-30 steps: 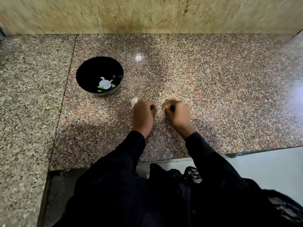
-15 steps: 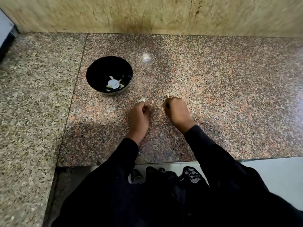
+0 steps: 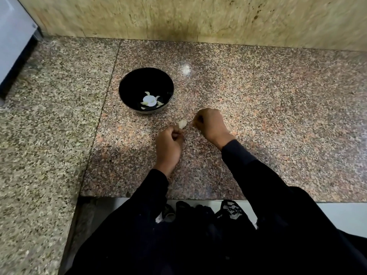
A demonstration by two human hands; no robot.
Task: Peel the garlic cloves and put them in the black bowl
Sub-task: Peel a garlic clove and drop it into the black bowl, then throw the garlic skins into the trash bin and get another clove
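Note:
The black bowl (image 3: pixel 127 84) stands on the granite counter, left of and beyond my hands, with several peeled garlic cloves (image 3: pixel 150 101) at its bottom. My left hand (image 3: pixel 168 144) pinches a pale garlic clove (image 3: pixel 182 124) at its fingertips, just above the counter. My right hand (image 3: pixel 211 124) is a little to the right of that clove, apart from it, with its fingers curled in. A small pale bit of garlic skin seems pinched at its fingertips, mostly hidden.
The speckled granite counter (image 3: pixel 278 126) runs wide to the right and meets a beige stone wall (image 3: pixel 198 18) behind. A grey slab (image 3: pixel 39 135) adjoins on the left. A white appliance corner (image 3: pixel 14 36) stands far left. The counter's front edge is near my body.
My hands have drawn apart: the left hand now holds the clove out in plain view, the right has pulled slightly right. The camera has swung left, so the bowl sits nearer the centre.

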